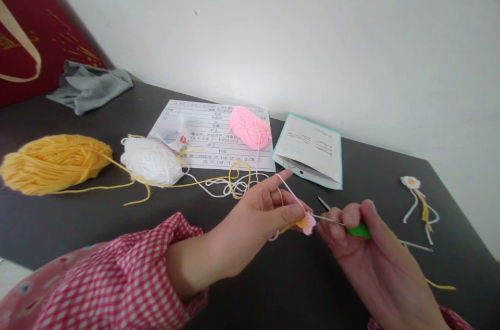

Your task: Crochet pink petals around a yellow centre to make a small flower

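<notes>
Head view: right hand (375, 254), lower right, and left hand (255, 218), below centre, respectively curl around a green-handled hook (358, 230) and pinch the small pink-and-yellow piece (310, 224) between them; evenly tensioned pink yarn (291, 192) should catch cleanly.

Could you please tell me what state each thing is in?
Left hand: pinching the crochet piece
Right hand: gripping the hook
Pink yarn: wound, strand out
White yarn: wound, strand looped
Yellow yarn: wound, strand trailing
Pouch: gaping
Printed sheet: partly covered
White flower: ends loose
Grey cloth: crumpled
Red bag: standing
</notes>
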Demonstrator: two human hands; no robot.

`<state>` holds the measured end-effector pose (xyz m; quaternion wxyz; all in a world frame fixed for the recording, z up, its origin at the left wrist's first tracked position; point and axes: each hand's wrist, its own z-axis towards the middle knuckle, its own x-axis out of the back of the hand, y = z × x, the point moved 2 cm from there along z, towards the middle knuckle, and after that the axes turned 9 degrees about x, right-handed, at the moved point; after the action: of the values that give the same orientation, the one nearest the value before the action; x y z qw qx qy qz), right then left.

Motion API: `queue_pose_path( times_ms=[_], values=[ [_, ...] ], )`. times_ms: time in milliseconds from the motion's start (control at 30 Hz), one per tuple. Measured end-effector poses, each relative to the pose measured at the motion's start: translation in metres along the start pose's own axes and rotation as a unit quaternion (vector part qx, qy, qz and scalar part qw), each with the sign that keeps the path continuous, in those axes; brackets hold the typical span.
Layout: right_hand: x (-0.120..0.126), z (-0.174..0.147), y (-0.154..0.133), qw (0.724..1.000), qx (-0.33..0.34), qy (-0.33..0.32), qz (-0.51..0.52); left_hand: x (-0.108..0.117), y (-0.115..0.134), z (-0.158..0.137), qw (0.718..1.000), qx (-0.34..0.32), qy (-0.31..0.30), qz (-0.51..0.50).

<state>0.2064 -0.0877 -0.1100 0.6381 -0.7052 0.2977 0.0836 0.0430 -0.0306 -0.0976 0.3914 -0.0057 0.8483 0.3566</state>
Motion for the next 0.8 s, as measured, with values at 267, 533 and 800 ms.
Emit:
queue_pose_path(
  times_ms=[267,533,800],
  values=[
    [0.0017,0.0008,0.0009,0.998,-0.035,-0.023,0.053,0.0019,-0.0023,0.0018,0.999,-0.013,-0.027,-0.038],
    [-0.0001,-0.0011,0.0027,0.999,0.003,-0.042,0.022,0.0036,-0.0023,0.0041,0.999,-0.005,-0.032,-0.015],
    [-0.0037,-0.0053,-0.002,0.995,0.071,-0.061,-0.037,0.0032,-0.0073,0.0052,0.999,0.0,0.0,0.032]
  ],
)
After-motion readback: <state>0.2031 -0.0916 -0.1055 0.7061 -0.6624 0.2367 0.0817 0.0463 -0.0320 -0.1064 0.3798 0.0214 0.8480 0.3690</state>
